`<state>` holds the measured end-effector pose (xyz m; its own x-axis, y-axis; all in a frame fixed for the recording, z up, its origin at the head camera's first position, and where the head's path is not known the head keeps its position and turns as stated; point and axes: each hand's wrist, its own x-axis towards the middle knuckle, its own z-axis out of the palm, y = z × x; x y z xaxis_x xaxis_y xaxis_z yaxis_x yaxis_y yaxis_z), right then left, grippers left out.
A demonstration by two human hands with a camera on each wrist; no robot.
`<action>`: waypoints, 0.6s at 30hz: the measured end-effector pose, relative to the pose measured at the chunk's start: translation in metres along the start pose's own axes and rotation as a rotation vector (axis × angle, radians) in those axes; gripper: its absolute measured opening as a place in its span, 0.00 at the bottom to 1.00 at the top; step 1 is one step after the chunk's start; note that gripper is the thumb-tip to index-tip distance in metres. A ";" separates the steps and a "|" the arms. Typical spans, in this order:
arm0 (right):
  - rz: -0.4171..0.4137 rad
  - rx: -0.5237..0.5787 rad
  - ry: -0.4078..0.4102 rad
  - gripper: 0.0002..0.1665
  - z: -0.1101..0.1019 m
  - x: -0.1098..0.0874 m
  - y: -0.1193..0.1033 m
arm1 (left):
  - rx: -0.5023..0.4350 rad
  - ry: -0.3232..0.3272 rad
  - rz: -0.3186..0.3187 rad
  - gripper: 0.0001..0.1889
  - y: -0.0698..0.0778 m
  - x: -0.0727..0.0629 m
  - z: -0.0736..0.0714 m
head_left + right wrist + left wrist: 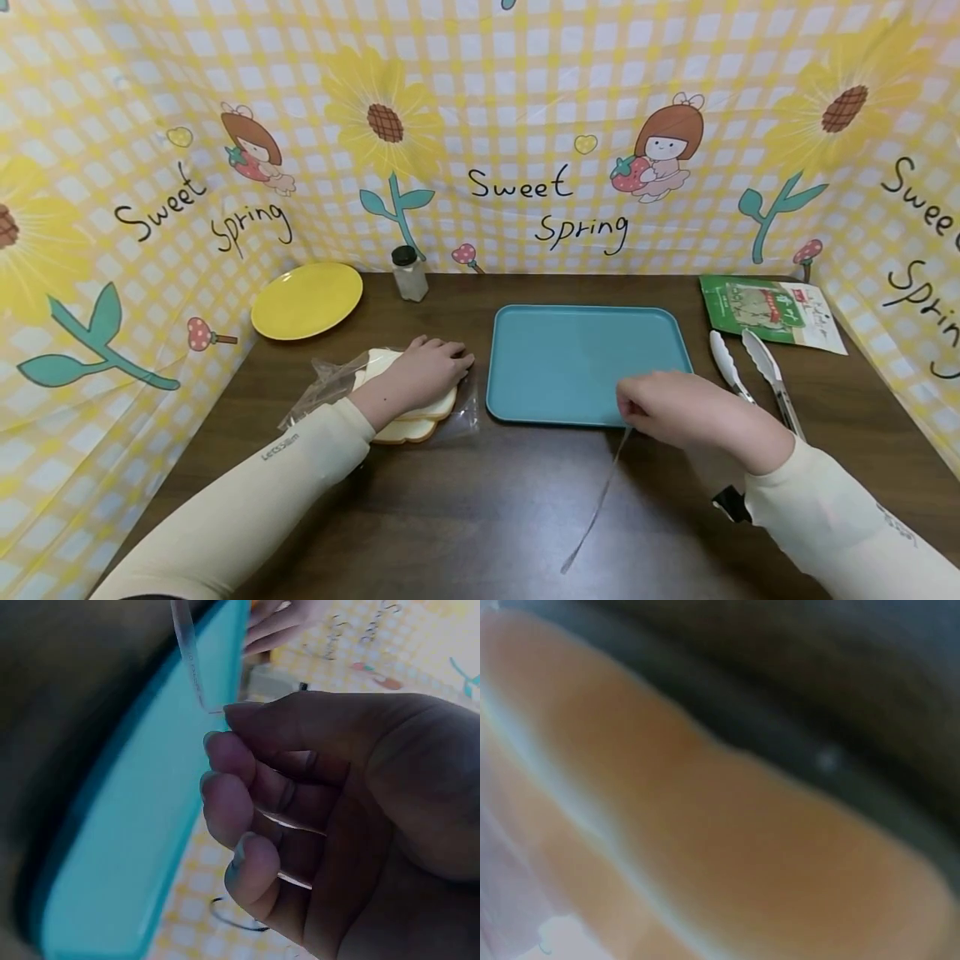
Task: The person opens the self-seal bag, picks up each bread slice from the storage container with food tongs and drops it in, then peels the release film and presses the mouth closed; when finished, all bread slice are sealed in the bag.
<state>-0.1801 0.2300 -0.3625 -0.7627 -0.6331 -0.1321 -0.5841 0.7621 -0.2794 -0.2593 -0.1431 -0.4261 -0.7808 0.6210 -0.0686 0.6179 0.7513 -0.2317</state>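
Note:
Slices of white bread (382, 360) with brown crusts lie stacked at the left with clear plastic wrapping (463, 417) around them; whether they are inside it I cannot tell. My left hand (429, 373) rests on top of the bread, fingers spread loosely toward its right edge. In the left wrist view the crusts (742, 832) fill the picture, blurred. My right hand (675, 407) pinches the end of a thin, clear plastic strip (600, 500) between thumb and forefinger. The strip hangs down in front of the blue tray (585, 358), whose near right corner the hand covers.
A yellow plate (307, 302) sits at the back left, beside a dark-capped shaker jar (409, 275). At the right are metal tongs (772, 367) and a green and white packet (772, 312). Patterned cloth (525, 125) walls in the back and sides.

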 end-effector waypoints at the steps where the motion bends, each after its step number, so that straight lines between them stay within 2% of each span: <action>1: 0.004 0.000 -0.007 0.11 0.002 0.000 0.003 | -0.002 -0.001 -0.001 0.19 0.000 0.000 0.000; 9: 0.065 -0.012 -0.041 0.06 0.012 0.000 0.016 | -0.030 -0.008 -0.009 0.19 -0.001 0.000 -0.001; 14: 0.085 -0.022 -0.027 0.02 0.010 0.002 0.014 | -0.070 -0.010 -0.019 0.19 -0.002 0.000 0.000; 18: 0.097 -0.001 -0.009 0.05 0.004 0.004 0.009 | -0.111 0.001 -0.017 0.19 -0.006 0.001 0.001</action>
<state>-0.1869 0.2337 -0.3693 -0.8130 -0.5578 -0.1668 -0.5083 0.8197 -0.2640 -0.2637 -0.1477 -0.4259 -0.7910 0.6084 -0.0651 0.6113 0.7816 -0.1238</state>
